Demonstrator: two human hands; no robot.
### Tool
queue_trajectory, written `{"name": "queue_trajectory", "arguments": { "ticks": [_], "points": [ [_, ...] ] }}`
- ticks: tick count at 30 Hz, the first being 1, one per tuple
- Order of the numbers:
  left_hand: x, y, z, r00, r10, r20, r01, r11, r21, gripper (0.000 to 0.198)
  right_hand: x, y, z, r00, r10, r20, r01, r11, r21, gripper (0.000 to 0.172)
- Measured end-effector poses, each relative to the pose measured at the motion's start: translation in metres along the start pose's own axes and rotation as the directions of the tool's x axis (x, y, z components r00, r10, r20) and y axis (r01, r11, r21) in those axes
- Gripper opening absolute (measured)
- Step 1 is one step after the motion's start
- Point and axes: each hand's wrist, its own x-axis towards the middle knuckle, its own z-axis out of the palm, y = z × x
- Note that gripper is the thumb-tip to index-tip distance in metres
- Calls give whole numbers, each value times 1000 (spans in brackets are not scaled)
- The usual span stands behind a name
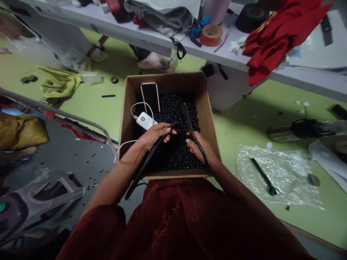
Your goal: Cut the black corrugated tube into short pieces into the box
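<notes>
A cardboard box (210,108) rests on my lap, filled with several small black cut pieces (176,108). My left hand (155,133) is closed around a long black ribbed tube (143,164) that runs down past the box's front edge. My right hand (199,146) grips the handles of black scissors (189,124), whose blades point away over the pieces. A phone (150,95) leans in the box's far left corner, beside a white power bank (145,120) with a white cable.
A white workbench (151,34) at the back carries red cloth (273,38), an orange tape roll (210,35) and clutter. On the green floor lie a plastic sheet (276,173) with a black tool (264,176), and a yellow cloth (59,82).
</notes>
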Motion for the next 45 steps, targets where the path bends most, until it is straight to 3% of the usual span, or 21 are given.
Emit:
{"name": "queue_trajectory", "arguments": {
  "ticks": [6, 22, 38, 45],
  "points": [
    [0, -1, -2, 999, -6, -33, 4, 998, -70, 29, 0, 2, 3, 992, -122, 29, 124, 990, -67, 43],
    [3, -3, -2, 999, -36, -31, 33, 994, -106, 32, 0, 4, 6, 990, -102, 96, 117, 980, -159, 50],
    [5, -6, 0, 997, -76, -9, 75, 991, -109, 36, 0, -3, 2, 993, -44, 111, 63, 982, -175, 33],
    [5, -8, 0, 995, -96, -9, 95, 989, -115, 30, 2, 8, 6, 988, -94, 120, 121, 962, -244, 24]
  ]
}}
